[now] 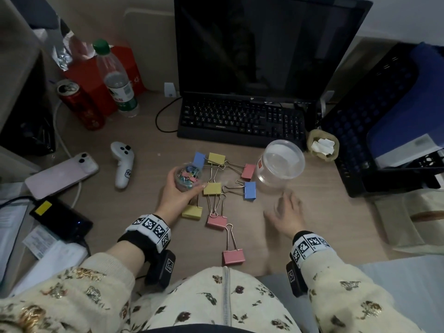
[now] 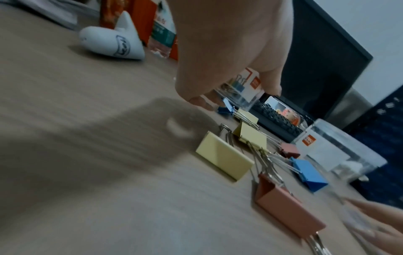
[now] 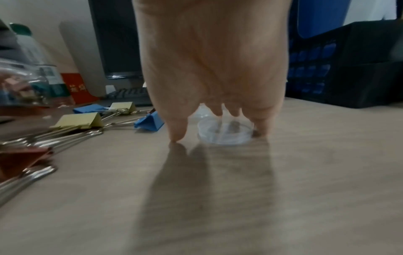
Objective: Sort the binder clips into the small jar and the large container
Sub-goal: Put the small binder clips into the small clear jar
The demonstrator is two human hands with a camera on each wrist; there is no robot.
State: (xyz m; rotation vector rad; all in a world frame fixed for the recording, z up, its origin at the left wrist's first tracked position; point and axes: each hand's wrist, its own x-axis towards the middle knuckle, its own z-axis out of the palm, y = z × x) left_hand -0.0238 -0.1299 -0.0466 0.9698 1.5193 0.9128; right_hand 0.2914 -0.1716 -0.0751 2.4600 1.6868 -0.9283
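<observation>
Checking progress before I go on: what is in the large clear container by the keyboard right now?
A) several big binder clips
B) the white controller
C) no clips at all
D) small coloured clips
C: in the head view the large container holds no clips; the big binder clips lie on the desk and the left hand holds the small jar of small ones.

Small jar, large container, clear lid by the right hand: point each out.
small jar (image 1: 188, 177): head view, clear wall with small clips inside, held by the left hand (image 1: 176, 198).
large container (image 1: 280, 164): head view, its clear side wall.
clear lid (image 3: 225, 132): right wrist view, flat top under the right hand (image 3: 214, 69).
</observation>
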